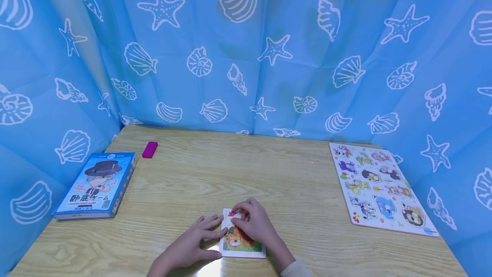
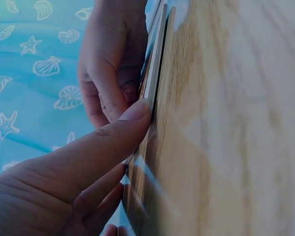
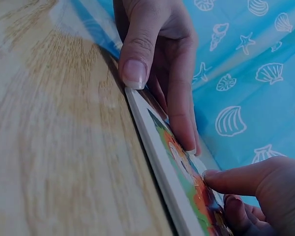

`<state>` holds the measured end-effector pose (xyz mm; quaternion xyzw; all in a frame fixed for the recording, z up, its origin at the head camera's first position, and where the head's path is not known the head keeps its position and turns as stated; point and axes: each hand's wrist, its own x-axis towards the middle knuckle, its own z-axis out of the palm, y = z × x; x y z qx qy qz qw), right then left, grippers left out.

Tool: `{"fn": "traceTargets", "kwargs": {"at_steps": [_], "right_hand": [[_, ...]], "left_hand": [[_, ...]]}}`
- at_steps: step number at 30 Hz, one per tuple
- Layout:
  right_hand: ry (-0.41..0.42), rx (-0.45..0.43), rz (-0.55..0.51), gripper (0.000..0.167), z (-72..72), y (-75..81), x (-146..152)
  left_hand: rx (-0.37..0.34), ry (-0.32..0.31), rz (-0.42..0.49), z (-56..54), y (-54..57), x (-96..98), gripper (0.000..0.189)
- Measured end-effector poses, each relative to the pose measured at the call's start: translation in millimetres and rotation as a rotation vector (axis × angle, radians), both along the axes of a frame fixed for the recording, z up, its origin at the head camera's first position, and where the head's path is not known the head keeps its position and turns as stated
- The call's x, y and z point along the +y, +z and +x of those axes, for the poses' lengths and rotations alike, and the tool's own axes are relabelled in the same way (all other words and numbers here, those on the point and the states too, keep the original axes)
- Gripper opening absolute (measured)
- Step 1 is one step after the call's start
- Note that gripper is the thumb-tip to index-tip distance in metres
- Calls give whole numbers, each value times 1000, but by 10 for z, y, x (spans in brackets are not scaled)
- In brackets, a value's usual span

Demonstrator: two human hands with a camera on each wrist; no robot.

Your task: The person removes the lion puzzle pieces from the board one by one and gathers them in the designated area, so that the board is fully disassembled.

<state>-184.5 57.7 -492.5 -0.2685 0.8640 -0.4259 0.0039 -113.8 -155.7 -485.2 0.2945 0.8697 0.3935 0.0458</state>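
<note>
A small white-framed jigsaw puzzle [image 1: 243,252] with an orange lion-like animal on green lies near the table's front edge. My left hand [image 1: 194,243] rests at its left side, fingers extended. The left thumb [image 2: 135,112] touches the board's edge and the fingertips reach its face. Over the upper part of the board, my right hand [image 1: 254,222] has thumb and fingers drawn together at a small puzzle piece [image 1: 232,213] with pink-red on it; the fingers partly hide it. In the right wrist view, the puzzle's lion picture [image 3: 179,160] shows between both hands.
At the left lies a blue game box [image 1: 96,185] with a hatted cartoon figure. Behind it is a small magenta block [image 1: 150,149]. A white animal puzzle board [image 1: 378,189] lies at the right. Blue shell-patterned curtain [image 1: 238,54] surrounds the wooden table [image 1: 238,161].
</note>
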Motion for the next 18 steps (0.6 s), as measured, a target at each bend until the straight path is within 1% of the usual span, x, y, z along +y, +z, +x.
{"fn": "traceTargets", "kwargs": {"at_steps": [7,10,14,18], "right_hand": [[-9,10,22,18,10,25,-2],[5,14,22,17,18,35,-6],[24,-5,10,14,36,36,-7],[23,-22,-4,14,51,24,-4]], "left_hand": [[-12,3,-5,-13,2,3,60],[-15,6,-6,-8,-1,0,60],[-14,6,1,5,-7,-3,60],[-22,3,11,8,-3,-2,61]]}}
